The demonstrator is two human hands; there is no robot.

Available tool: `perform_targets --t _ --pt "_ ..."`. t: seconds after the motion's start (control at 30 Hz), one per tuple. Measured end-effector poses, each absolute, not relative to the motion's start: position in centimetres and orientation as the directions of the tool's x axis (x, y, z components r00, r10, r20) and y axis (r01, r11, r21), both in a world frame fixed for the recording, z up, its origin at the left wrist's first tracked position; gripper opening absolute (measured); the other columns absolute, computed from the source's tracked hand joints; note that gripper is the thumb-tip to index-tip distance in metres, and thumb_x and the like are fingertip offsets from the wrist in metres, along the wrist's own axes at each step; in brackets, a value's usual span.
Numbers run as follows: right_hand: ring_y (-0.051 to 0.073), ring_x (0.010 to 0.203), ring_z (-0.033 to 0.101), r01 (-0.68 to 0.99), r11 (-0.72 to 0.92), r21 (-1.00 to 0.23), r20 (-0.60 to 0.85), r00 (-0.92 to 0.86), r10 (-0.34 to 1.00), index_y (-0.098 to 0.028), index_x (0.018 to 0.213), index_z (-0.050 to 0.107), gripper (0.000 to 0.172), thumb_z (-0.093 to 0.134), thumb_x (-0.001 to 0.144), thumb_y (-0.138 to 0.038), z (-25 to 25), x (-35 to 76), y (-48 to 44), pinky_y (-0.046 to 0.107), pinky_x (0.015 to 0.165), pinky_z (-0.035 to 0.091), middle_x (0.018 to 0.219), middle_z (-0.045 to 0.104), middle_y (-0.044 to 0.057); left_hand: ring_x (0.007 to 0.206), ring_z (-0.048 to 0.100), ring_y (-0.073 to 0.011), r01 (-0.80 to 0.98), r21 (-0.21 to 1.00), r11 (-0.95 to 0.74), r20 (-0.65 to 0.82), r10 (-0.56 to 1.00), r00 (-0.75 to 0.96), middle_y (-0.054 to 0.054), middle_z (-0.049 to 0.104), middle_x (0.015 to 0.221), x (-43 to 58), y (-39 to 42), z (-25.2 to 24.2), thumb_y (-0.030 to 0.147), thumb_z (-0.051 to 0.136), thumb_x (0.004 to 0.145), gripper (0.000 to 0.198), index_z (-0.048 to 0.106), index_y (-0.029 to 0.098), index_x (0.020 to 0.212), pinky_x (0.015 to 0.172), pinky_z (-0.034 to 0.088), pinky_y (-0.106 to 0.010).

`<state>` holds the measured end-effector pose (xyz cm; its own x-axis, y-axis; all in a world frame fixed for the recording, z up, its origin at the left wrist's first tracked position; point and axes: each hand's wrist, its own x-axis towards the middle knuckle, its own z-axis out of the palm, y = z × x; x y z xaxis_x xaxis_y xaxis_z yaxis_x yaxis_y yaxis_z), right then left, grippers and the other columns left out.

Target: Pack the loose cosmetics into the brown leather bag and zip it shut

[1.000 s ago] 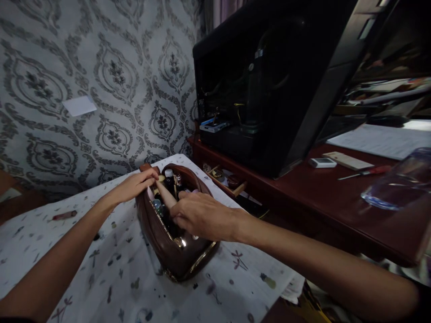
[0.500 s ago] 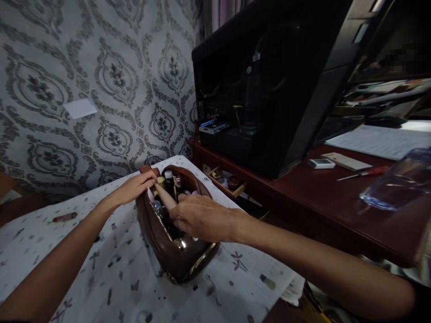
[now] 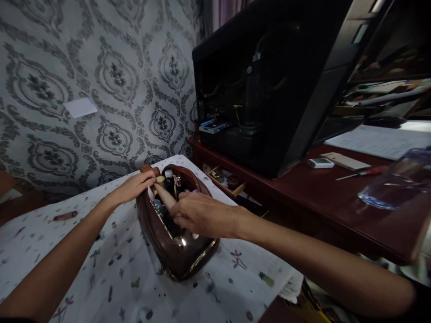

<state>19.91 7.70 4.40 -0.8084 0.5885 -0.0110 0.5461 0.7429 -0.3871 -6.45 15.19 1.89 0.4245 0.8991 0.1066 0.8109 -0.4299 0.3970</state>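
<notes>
An open brown zip pouch [image 3: 168, 251] stands on a white patterned tablecloth [image 3: 111, 287], packed with several upright cosmetic tubes and bottles. My left hand [image 3: 133, 187] rests on the pouch's far left rim, fingers curled against it. My right hand [image 3: 202, 214] lies over the open top, fingers pinched round a pale beige tube [image 3: 164, 197] that slants up out of the pouch. Inside, a white-capped bottle [image 3: 169, 174] and a dark lipstick-like tube [image 3: 177, 181] stand at the far end.
A dark red desk [image 3: 323, 197] stands to the right, carrying a large black open case [image 3: 269, 85], papers [image 3: 380, 139], a small white device [image 3: 317, 163], a red-handled tool [image 3: 362, 172] and a clear container [image 3: 397, 184]. An open drawer [image 3: 225, 178] holds small jars. A small reddish item [image 3: 65, 216] lies on the cloth at left.
Almost nothing differs. My right hand has shifted very slightly on the beige tube; my left hand stays on the pouch's rim.
</notes>
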Motion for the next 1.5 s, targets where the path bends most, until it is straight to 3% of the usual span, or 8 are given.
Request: perform_targets --t 0.2,0.33,0.47,0.83,1.03,1.2,1.37,1.5 --pt "0.017 0.086 0.063 0.502 0.681 -0.533 0.261 -0.668 0.697 -0.014 0.113 0.071 0.025 0.058 0.093 -0.01 4.7 21.1 7.7 0.025 0.076 0.04 0.099 0.072 0.008 0.092 0.059 -0.0222 0.817 0.388 -0.426 0.102 0.901 0.422 -0.001 0.064 0.095 -6.6 15.4 1.9 0.056 0.036 0.094 0.042 0.057 0.02 0.093 0.085 0.045 -0.032" --pt "0.013 0.075 0.061 0.473 0.661 -0.583 0.382 -0.558 0.737 -0.016 0.11 0.072 0.026 0.055 0.092 -0.009 4.8 22.2 7.8 0.024 0.071 0.04 0.089 0.072 0.003 0.096 0.061 -0.0227 0.805 0.393 -0.445 0.106 0.891 0.441 -0.002 0.067 0.099 -6.6 15.4 1.9 0.056 0.036 0.095 0.043 0.06 0.02 0.097 0.088 0.046 -0.032" --pt "0.012 0.068 0.059 0.494 0.63 -0.599 0.381 -0.516 0.767 -0.015 0.105 0.074 0.023 0.057 0.091 -0.011 4.4 22.9 7.9 0.024 0.067 0.039 0.081 0.071 0.002 0.098 0.062 -0.0234 0.802 0.391 -0.452 0.1 0.887 0.451 -0.003 0.069 0.103 -6.6 15.3 2.0 0.055 0.036 0.095 0.045 0.063 0.019 0.101 0.09 0.047 -0.032" --pt "0.013 0.072 0.062 0.487 0.616 -0.619 0.37 -0.511 0.776 -0.014 0.098 0.075 0.019 0.058 0.091 -0.01 3.9 23.6 7.5 0.023 0.067 0.04 0.085 0.074 0.003 0.106 0.063 -0.0246 0.802 0.4 -0.444 0.123 0.893 0.433 -0.004 0.071 0.113 -6.7 15.3 1.8 0.054 0.038 0.095 0.046 0.065 0.02 0.108 0.096 0.046 -0.031" --pt "0.014 0.078 0.065 0.475 0.629 -0.616 0.378 -0.522 0.765 -0.015 0.097 0.076 0.019 0.058 0.092 -0.012 3.7 23.8 7.3 0.023 0.07 0.043 0.092 0.075 0.004 0.097 0.063 -0.0241 0.815 0.368 -0.447 0.127 0.893 0.432 -0.003 0.072 0.099 -6.7 15.4 1.9 0.06 0.037 0.094 0.051 0.068 0.02 0.096 0.091 0.049 -0.031" --pt "0.014 0.078 0.066 0.456 0.643 -0.615 0.406 -0.516 0.754 -0.015 0.096 0.076 0.019 0.058 0.091 -0.012 3.8 24.1 6.9 0.024 0.07 0.043 0.091 0.076 0.004 0.096 0.063 -0.0235 0.801 0.385 -0.459 0.153 0.887 0.435 -0.003 0.071 0.097 -6.6 15.2 2.0 0.061 0.036 0.095 0.053 0.068 0.019 0.098 0.09 0.05 -0.031" --pt "0.015 0.08 0.067 0.396 0.657 -0.641 0.476 -0.466 0.746 -0.018 0.1 0.074 0.021 0.054 0.091 -0.014 3.7 23.9 5.8 0.024 0.07 0.046 0.092 0.076 0.004 0.111 0.06 -0.026 0.773 0.465 -0.431 0.26 0.901 0.347 -0.007 0.069 0.115 -6.5 14.2 1.5 0.061 0.031 0.099 0.057 0.065 0.017 0.11 0.101 0.046 -0.035" --pt "0.015 0.074 0.067 0.295 0.74 -0.605 0.585 -0.465 0.664 -0.018 0.1 0.072 0.022 0.05 0.096 -0.018 2.9 23.3 4.3 0.023 0.066 0.048 0.087 0.075 0.004 0.132 0.049 -0.0261 0.75 0.519 -0.409 0.385 0.896 0.222 -0.011 0.057 0.14 -7.3 12.9 0.0 0.058 0.03 0.1 0.057 0.052 0.018 0.133 0.116 0.035 -0.041"
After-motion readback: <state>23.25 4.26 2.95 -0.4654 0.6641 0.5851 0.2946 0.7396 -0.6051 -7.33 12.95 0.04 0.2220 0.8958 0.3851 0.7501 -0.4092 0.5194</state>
